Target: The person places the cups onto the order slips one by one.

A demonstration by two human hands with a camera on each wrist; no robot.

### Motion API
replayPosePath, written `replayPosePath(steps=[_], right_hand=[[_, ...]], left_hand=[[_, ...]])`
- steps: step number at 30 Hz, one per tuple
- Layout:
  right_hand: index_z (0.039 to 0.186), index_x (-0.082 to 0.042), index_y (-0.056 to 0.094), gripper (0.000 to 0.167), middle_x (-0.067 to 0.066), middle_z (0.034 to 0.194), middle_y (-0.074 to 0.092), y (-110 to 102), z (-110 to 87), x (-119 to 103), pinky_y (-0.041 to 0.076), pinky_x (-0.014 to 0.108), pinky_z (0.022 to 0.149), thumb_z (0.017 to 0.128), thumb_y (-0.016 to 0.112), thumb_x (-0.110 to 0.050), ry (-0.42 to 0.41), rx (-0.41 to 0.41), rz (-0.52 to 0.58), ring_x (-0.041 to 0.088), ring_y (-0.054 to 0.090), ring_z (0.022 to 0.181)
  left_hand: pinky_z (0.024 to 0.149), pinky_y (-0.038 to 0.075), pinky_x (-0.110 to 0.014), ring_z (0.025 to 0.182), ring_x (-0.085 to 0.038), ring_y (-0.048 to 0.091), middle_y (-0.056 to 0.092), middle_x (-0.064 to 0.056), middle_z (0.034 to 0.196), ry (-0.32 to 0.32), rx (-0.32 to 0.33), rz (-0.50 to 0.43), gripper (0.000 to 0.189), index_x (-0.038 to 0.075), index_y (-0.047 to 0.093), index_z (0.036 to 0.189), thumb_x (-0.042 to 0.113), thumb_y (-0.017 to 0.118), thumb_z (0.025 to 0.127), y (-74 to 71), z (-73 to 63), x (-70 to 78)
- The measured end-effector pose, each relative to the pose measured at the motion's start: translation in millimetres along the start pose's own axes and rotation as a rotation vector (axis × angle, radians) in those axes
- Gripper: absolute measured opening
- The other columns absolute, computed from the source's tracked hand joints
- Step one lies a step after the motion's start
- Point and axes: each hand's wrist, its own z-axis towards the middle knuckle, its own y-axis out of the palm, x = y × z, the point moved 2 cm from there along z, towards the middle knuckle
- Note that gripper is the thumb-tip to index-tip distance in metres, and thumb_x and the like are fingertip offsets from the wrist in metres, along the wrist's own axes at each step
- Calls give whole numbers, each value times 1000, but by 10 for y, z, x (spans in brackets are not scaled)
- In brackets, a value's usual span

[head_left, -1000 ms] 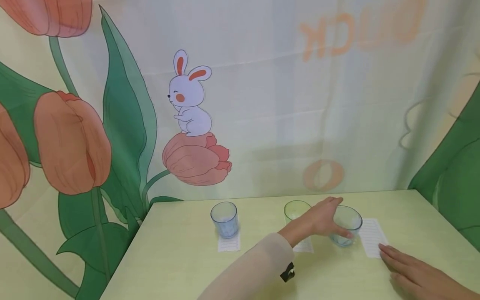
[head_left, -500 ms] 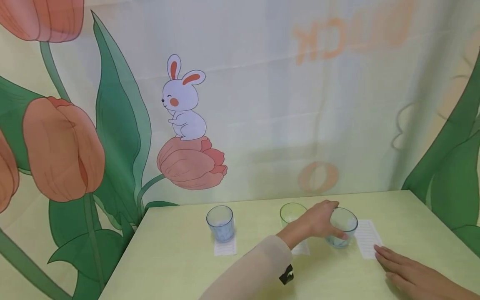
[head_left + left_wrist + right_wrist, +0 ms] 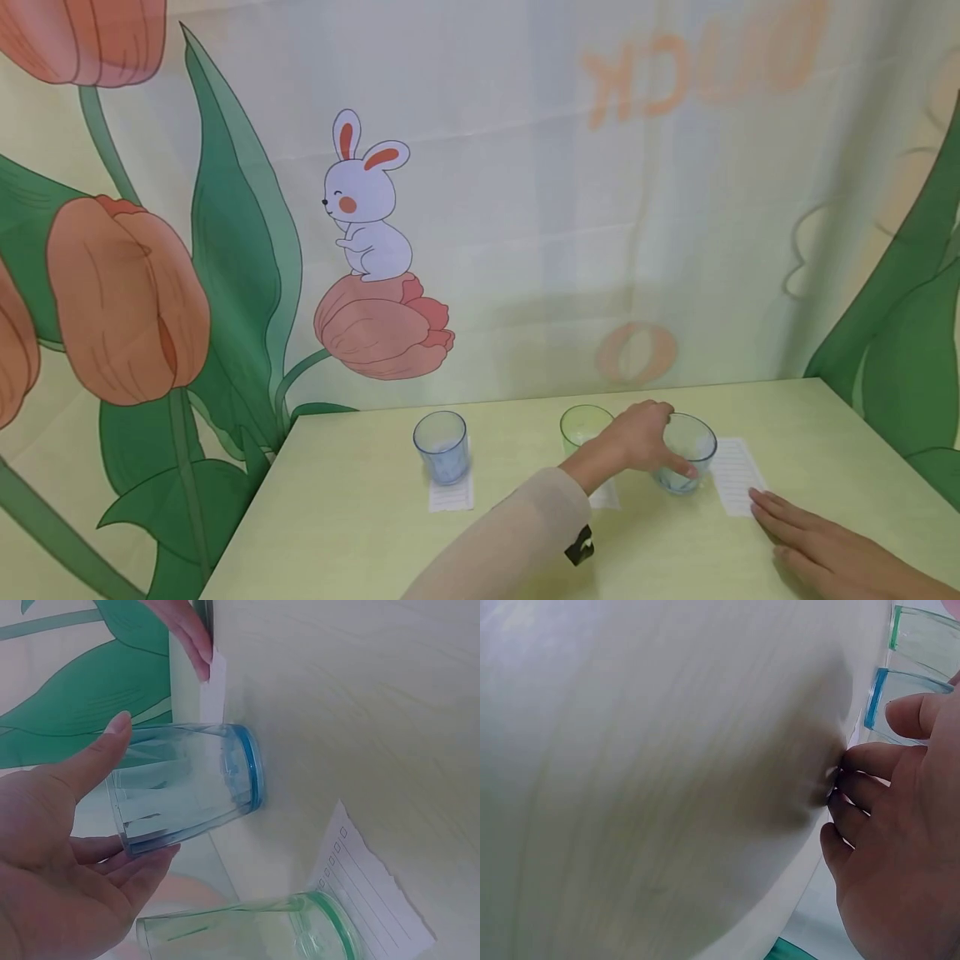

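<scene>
In the head view my left hand [image 3: 641, 437] grips a clear bluish glass tumbler [image 3: 696, 442] near its rim, thumb on the near side. The left wrist view shows the tumbler [image 3: 184, 787] between thumb and fingers, its thick blue base close over the tabletop. My right hand [image 3: 832, 542] lies with fingers extended, fingertips at the near right edge of a lined paper slip [image 3: 738, 477]. This slip is just right of the tumbler. Behind my left wrist stands a green-tinted glass [image 3: 585, 423], partly hidden, with another paper slip [image 3: 367, 900] beside its base.
Farther left, a blue glass [image 3: 442, 450] stands on a lined paper slip [image 3: 452, 497]. The pale yellow-green table [image 3: 337, 517] ends at a curtain [image 3: 510, 208] printed with tulips and a rabbit. My left sleeve [image 3: 510, 533] crosses the front of the table.
The head view has shifted slightly, moving the scene a little left and down. Both hands keep their places, the left on the tumbler and the right at the paper slip.
</scene>
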Motion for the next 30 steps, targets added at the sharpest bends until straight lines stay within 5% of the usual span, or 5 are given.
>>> replayPosePath(steps=[8,10,16,25,30], right_hand=[[147,5,59,54,-18,170,6,71,-1,26,1,-1,111,104,68,-27,-131,83,-54,-15,-10,151],[148,3,58,50,-31,163,-4,84,0,39,0,-5,106,107,64,-24,-62,50,-5,-22,-13,146],[147,5,58,49,-3,166,29,65,23,37,-3,-7,100,110,58,-27,51,-39,77,-28,-16,137],[143,8,61,46,-39,157,-8,102,23,66,0,-6,103,107,62,-20,-22,23,50,-25,-13,142],[148,6,56,51,-16,166,14,123,33,104,-5,-7,99,111,55,-29,57,-85,108,-29,-18,136]], left_hand=[[99,50,-18,128,-6,60,65,10,140,0,18,-24,89,16,57,150,57,91,79,-15,10,-47],[99,50,-18,128,-5,61,66,9,140,12,44,-55,91,15,56,151,58,91,79,-23,18,-51],[100,49,-15,125,-3,62,66,9,140,55,132,-174,91,15,56,152,57,90,80,-4,82,18],[99,48,-15,127,0,60,64,14,142,46,194,-267,90,21,56,152,59,90,78,168,264,215],[97,50,-16,126,1,59,64,16,140,11,208,-295,87,25,58,150,58,91,77,310,327,295]])
